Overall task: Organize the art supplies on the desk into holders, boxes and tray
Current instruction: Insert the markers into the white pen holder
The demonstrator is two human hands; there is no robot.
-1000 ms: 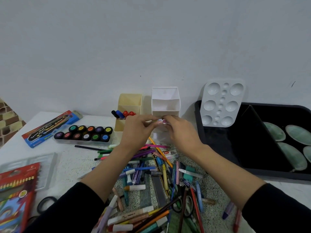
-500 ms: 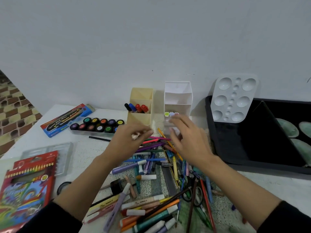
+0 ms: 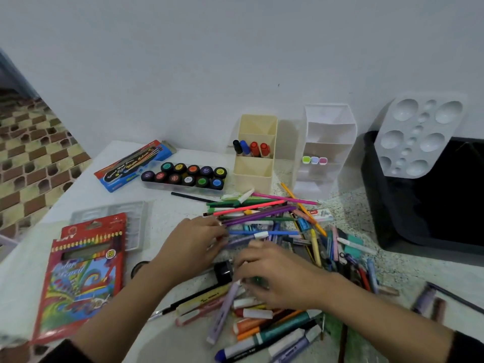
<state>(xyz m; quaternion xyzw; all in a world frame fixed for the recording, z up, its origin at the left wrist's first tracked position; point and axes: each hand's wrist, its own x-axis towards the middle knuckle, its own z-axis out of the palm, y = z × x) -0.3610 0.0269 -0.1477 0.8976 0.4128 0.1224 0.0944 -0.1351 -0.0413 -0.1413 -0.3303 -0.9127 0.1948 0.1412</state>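
Observation:
A loose pile of pens, markers and pencils point(image 3: 264, 218) covers the middle of the desk. My left hand point(image 3: 193, 244) reaches into its left side, fingertips at a lilac marker point(image 3: 241, 239); blur hides whether they grip it. My right hand point(image 3: 277, 276) lies over the pile's front, fingers curled round a green marker point(image 3: 258, 280). Behind the pile, a cream holder point(image 3: 255, 169) contains black, blue and red markers point(image 3: 251, 149). Beside it is a white holder point(image 3: 327, 132) with three small pastel-capped items point(image 3: 314, 160). A black tray point(image 3: 374, 205) sits at the right.
A white palette point(image 3: 419, 137) leans on the tray's back corner. A row of paint pots point(image 3: 183, 174) and a blue brush box point(image 3: 131, 166) lie at the back left. A red coloured-pencil box point(image 3: 81, 279) and a clear plastic insert point(image 3: 136, 221) lie front left.
Both hands have come back from the white holder, leaving the small pastel-capped items in it, and have dropped down onto the pile. The view has turned left and down.

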